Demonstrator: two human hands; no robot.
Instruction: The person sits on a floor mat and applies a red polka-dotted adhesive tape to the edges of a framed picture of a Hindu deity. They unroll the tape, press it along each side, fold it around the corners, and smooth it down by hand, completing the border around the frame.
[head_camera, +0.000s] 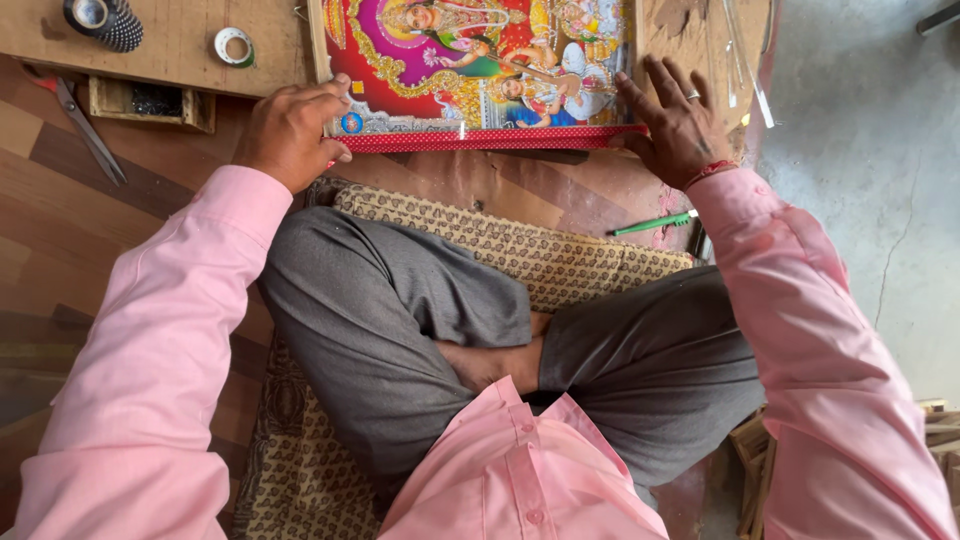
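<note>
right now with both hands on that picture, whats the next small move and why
Probably press the red frame strip snug along the near edge of the colourful picture. The left hand grips the left corner and the right hand lies spread at the right end, so both ends look braced for squaring the strip.

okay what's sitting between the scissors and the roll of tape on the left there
In the head view, a small open wooden box lies between the scissors and the roll of tape.
</note>
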